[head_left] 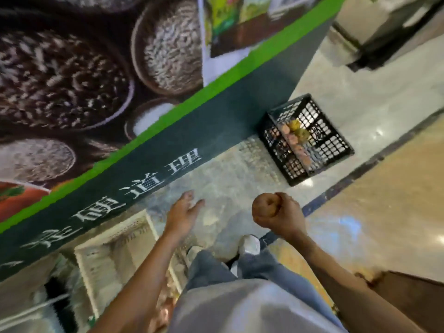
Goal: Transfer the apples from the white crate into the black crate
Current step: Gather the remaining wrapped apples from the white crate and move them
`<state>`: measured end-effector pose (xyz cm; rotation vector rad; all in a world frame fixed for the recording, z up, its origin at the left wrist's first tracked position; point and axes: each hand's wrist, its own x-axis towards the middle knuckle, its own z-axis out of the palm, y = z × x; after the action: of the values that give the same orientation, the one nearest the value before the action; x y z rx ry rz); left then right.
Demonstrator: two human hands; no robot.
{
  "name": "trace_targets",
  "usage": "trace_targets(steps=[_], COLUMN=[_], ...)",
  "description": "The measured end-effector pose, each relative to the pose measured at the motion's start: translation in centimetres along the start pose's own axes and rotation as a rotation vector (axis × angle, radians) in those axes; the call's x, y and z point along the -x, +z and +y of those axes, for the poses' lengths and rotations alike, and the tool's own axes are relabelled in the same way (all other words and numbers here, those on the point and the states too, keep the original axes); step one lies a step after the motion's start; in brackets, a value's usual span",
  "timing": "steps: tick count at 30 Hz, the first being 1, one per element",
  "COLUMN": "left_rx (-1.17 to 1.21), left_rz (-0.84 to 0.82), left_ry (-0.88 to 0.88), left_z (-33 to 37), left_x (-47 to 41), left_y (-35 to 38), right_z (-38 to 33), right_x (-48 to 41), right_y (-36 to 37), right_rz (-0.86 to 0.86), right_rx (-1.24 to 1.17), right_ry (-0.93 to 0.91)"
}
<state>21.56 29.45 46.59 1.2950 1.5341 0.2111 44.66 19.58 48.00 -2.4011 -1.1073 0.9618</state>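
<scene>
Head view, the only one supplied. The person stands on the floor (360, 104) beside a printed wall panel (168, 150), looking down past their own legs.

Step in hand: carrying. The right hand (283, 215) has its grip clenched round one apple (263, 205), reddish-brown and held in the air, in front of the body and clear of both crates. The left hand (182, 213) is released, fingers spread, holding nothing, and hangs above the floor near the white crate.

Containers:
- The black crate (335, 146) sits on the floor against the base of the panel, ahead of the hands and well apart from them. Fruit (296, 131), yellow-green and pinkish, lies in a loose pile inside.
- The white crate (110, 233) sits close at the person's left, partly hidden by the left forearm. Its interior is badly blurred. It may hold a few apples, but this cannot be confirmed.

Judgement: the transfer appears to be part way through. The next move calls for closing the gap to the black crate, lowering the apple over its open top and letting go low enough to avoid bruising the fruit beneath.
</scene>
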Motion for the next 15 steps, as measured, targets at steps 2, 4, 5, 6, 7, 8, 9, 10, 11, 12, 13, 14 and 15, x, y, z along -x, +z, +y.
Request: trace_targets(steps=[2,4,5,6,7,8,9,10,11,12,13,14,15], left_rx=[-0.026,-0.06,-0.065,-0.078,-0.086,-0.108,-0.122,-0.139,-0.151,-0.176,-0.199,-0.22,-0.236], left_rz=[-0.047,-0.084,-0.096,-0.108,-0.122,-0.14,-0.149,-0.159,-0.164,-0.175,-0.179,-0.181,-0.19], left_ry=[0.003,-0.008,-0.005,-0.004,0.0,-0.002,-0.006,-0.014,-0.022,-0.032,-0.043,-0.053,-0.064], left_z=[1.9,3.6,4.0,4.7,5.2,5.6,5.9,6.3,6.6,7.1,7.3,7.9,8.4], left_x=[-1.0,-1.5,-1.8,-2.0,-2.3,-2.5,-2.9,-3.2,-3.7,-4.3,-5.1,-5.9,-7.0], left_y=[2.9,5.7,6.9,7.9,8.7,9.3,9.7,10.0,10.2,10.2,10.2,10.2,10.2], right_z=[3.1,5.9,7.1,8.1,8.8,9.4,9.9,10.3,10.4,10.4,10.4,10.4,10.4], right_x=[0.5,0.8,0.8,0.7,0.5,0.2,-0.2,-0.7,-1.4,-2.3,-3.3,-4.4,-5.5], right_y=[-1.8,-3.2,-3.8,-4.4,-5.0,-5.6,-6.2,-6.8,-7.4,-8.0,-8.6,-9.1,-9.5], right_rz=[0.063,0.101,0.12,0.132,0.137,0.137,0.139,0.146,0.16,0.178,0.198,0.216,0.234], right_rx=[-0.063,-0.114,-0.137,-0.165,-0.197,-0.227,-0.248,-0.262,-0.278,-0.298,-0.32,-0.346,-0.374], right_ry=[0.086,0.161,0.191,0.223,0.252,0.281,0.299,0.313,0.324,0.339,0.352,0.365,0.383])
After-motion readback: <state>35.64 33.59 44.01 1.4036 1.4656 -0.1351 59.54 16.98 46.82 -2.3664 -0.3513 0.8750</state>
